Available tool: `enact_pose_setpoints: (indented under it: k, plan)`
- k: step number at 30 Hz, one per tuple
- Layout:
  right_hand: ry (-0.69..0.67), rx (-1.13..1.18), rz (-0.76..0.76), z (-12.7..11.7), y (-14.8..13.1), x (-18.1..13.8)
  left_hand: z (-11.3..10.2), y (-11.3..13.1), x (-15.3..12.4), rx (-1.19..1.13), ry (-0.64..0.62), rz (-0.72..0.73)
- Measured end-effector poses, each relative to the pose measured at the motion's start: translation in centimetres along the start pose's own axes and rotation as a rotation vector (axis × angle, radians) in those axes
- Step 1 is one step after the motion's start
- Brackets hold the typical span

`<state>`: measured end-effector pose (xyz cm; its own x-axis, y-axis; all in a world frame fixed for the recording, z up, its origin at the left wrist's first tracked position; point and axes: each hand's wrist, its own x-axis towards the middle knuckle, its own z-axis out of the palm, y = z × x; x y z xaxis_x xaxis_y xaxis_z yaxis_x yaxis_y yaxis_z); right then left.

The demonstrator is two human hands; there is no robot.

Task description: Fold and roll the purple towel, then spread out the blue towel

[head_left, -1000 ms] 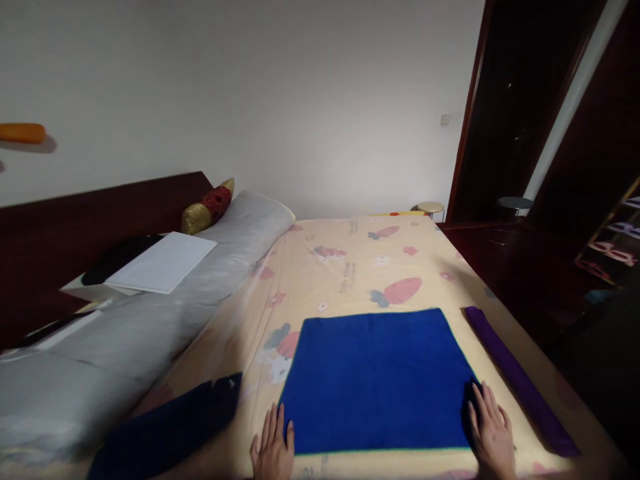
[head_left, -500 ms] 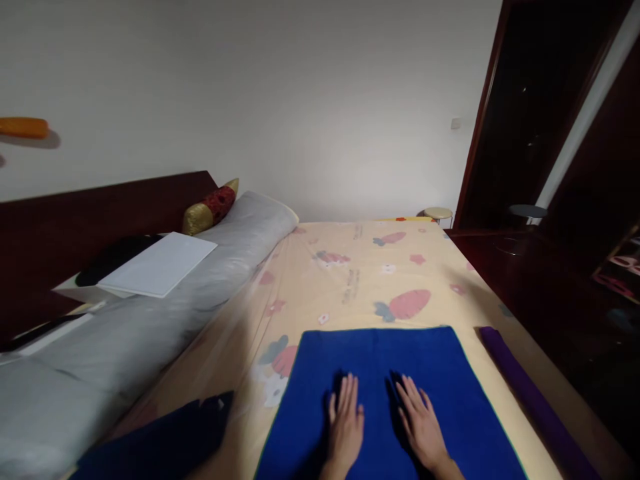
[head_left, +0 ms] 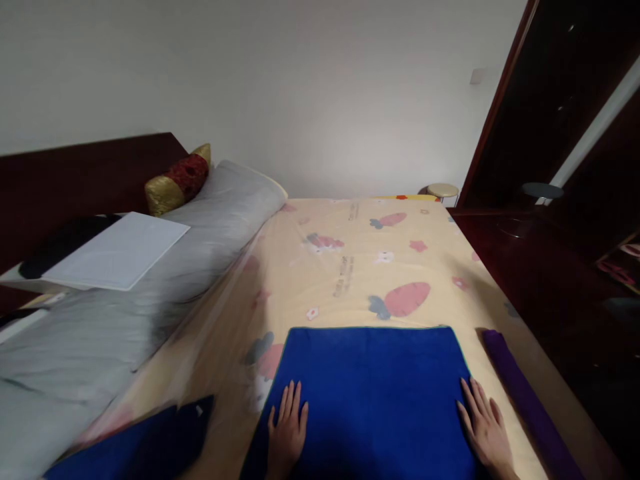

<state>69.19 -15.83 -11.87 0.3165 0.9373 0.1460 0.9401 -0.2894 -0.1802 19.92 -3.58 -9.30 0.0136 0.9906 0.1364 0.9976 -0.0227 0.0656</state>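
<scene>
A blue cloth [head_left: 373,393] with a thin green edge lies spread on the bed. My left hand [head_left: 288,427] rests flat by its left edge, palm down with fingers stretched out. At the right edge lies my right hand [head_left: 484,423], also palm down, its fingers spread partly over the cloth's border. Neither hand grips anything. To the right of my right hand is a long purple roll [head_left: 530,407], apparently of fabric. Another dark blue folded cloth [head_left: 150,437] lies left of my left hand.
The bed's yellow sheet [head_left: 320,280] has a carrot print. Along the left run a long grey pillow [head_left: 235,213], a white flat board [head_left: 120,250], a red and gold cushion [head_left: 187,179] and a dark headboard [head_left: 85,173]. Two stools stand beyond, one beige [head_left: 443,191], one dark [head_left: 543,191].
My hands have moved apart from the middle of the blue cloth, the left one to its left edge, the right one to its right edge. The view has shifted slightly.
</scene>
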Motion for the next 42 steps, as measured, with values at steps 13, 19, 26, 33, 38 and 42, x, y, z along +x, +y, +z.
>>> enact_pose_setpoints:
  k: [13, 19, 26, 33, 38, 42]
  plan:
    - [-0.173, 0.262, -0.426, 1.4, -19.8, 8.9, -0.2, 17.6, 6.4, -0.195, -0.110, 0.416]
    - [-0.090, 0.134, -0.319, 3.5, -13.5, 13.2, 1.1, 12.6, 10.6, -0.116, -0.122, 0.298]
    - [0.033, -0.003, -0.139, 2.9, -1.7, 13.7, 0.4, 0.6, 14.4, 0.049, -0.108, -0.010]
    - [0.043, 0.125, -0.307, 2.9, -15.1, 13.3, 1.5, 12.1, 12.5, -0.083, -0.002, 0.286]
    - [-0.072, 0.140, -0.357, 4.2, -18.3, 13.4, 2.2, 15.5, 11.4, -0.173, -0.063, 0.447]
    - [0.009, 0.005, -0.101, 4.0, -9.4, 13.5, 1.5, 7.5, 13.0, -0.079, -0.106, 0.146]
